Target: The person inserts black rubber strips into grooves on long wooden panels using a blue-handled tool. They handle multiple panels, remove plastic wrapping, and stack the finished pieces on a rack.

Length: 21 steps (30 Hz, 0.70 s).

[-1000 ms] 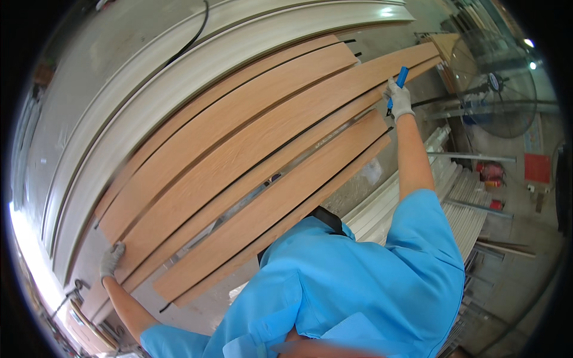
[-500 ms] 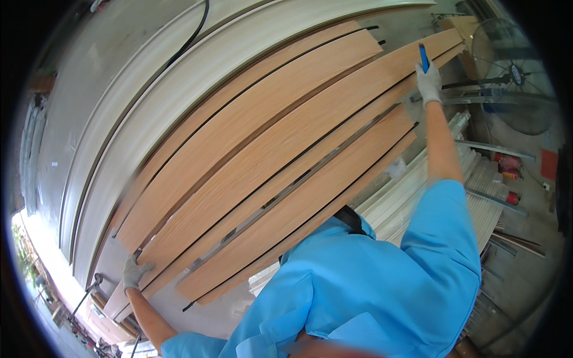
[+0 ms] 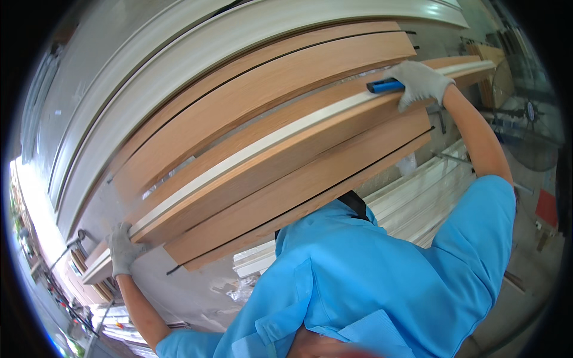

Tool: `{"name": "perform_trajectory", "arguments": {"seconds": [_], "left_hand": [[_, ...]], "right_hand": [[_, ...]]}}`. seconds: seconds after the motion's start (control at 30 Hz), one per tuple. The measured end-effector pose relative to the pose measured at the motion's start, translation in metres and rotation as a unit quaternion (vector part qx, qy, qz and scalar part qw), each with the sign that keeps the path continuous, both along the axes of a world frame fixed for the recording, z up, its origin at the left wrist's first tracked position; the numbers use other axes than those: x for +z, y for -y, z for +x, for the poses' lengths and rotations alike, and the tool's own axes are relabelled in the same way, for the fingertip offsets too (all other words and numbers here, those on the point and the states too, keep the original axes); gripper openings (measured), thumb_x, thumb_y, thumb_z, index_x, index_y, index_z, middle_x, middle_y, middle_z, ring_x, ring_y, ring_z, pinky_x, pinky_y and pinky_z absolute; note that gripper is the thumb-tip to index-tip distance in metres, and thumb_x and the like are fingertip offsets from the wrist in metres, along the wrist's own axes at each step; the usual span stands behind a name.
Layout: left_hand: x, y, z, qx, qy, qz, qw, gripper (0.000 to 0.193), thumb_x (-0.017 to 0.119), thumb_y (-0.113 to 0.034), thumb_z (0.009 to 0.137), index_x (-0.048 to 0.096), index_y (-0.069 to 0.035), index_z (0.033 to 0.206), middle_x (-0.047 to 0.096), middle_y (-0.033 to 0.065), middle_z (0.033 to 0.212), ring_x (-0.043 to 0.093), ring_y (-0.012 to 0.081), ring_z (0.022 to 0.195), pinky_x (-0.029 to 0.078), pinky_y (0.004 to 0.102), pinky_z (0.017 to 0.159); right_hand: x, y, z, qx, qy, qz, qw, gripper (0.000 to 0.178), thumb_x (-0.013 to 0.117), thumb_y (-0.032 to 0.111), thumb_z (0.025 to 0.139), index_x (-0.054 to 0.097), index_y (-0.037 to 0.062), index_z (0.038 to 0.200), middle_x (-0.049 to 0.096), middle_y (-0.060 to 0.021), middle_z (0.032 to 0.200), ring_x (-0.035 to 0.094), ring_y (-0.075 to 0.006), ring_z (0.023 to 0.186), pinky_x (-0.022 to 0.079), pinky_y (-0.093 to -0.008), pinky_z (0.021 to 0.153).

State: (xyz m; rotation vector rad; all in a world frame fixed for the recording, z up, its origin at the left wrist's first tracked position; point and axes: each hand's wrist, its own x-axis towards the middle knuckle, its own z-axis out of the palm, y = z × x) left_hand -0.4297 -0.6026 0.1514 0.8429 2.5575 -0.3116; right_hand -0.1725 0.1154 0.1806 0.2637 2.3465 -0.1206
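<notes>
Nearest the camera: blue shirt [image 3: 382,280] of the person, filling the lower frame, both arms raised and spread wide.

Left hand [image 3: 123,249], white-gloved, was at the low left end of a long wood-grain panel [image 3: 280,158] with a pale white edge strip; fingers curled around that end, gripping it. Right hand [image 3: 419,82], also gloved, lay on the panel's upper right end, fingers closed around a blue tool [image 3: 385,86] and pressing it against the white edge. Exactly how the fingertips sat could not be told.

The panel's long axis ran from lower left to upper right, spanning from one hand to the other; it sat tilted, edge up, apart from the others. Neither hand was clearly nearer its middle.

Beneath and behind it: more wood-grain panels [image 3: 262,89] lying parallel on a grey table [image 3: 179,286]. Beyond them, long white mouldings [image 3: 250,30]. To the right, white profile strips [image 3: 424,197] stacked low, and a standing fan [image 3: 528,119] further off.
</notes>
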Motion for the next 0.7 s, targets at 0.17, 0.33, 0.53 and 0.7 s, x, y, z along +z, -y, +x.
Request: {"name": "perform_trajectory", "arguments": {"seconds": [0.17,0.33,0.53,0.7], "left_hand": [[-0.019,-0.004,0.012,-0.023,0.079,-0.026,0.996,0.083,0.091,-0.032,0.054,0.060,-0.005,0.126,0.061,0.0199,0.130,0.054,0.0373,0.125,0.041,0.0461,0.111],[-0.015,-0.011,0.041,-0.087,0.068,-0.050,0.993,0.081,0.085,-0.025,0.056,0.058,-0.004,0.129,0.067,0.0200,0.112,0.061,0.0400,0.105,0.048,0.0486,0.096],[0.041,-0.031,0.074,-0.006,0.058,-0.046,0.997,0.053,0.081,-0.013,0.053,0.064,-0.005,0.103,0.069,0.0169,0.095,0.065,0.0385,0.090,0.054,0.0449,0.080],[0.083,-0.021,0.096,0.035,0.073,-0.056,0.995,0.049,0.079,-0.006,0.052,0.064,-0.007,0.099,0.071,0.0141,0.089,0.068,0.0356,0.085,0.055,0.0427,0.076]], "right_hand": [[-0.011,-0.002,0.032,0.039,-0.103,0.011,0.994,0.067,0.087,0.022,0.054,0.066,0.0054,0.115,0.069,-0.0197,0.110,0.064,-0.0387,0.105,0.050,-0.0439,0.097],[-0.026,-0.013,0.069,0.040,-0.175,0.029,0.983,0.070,0.080,0.013,0.051,0.065,0.0060,0.119,0.067,-0.0203,0.113,0.062,-0.0413,0.108,0.049,-0.0457,0.098],[-0.003,-0.007,0.100,0.039,-0.218,0.100,0.970,0.069,0.077,0.009,0.056,0.062,0.0042,0.123,0.067,-0.0200,0.115,0.061,-0.0403,0.108,0.049,-0.0468,0.095],[0.031,0.005,0.112,0.042,-0.200,0.064,0.977,0.066,0.079,0.009,0.055,0.064,0.0000,0.118,0.067,-0.0218,0.109,0.062,-0.0409,0.104,0.048,-0.0454,0.092]]}}
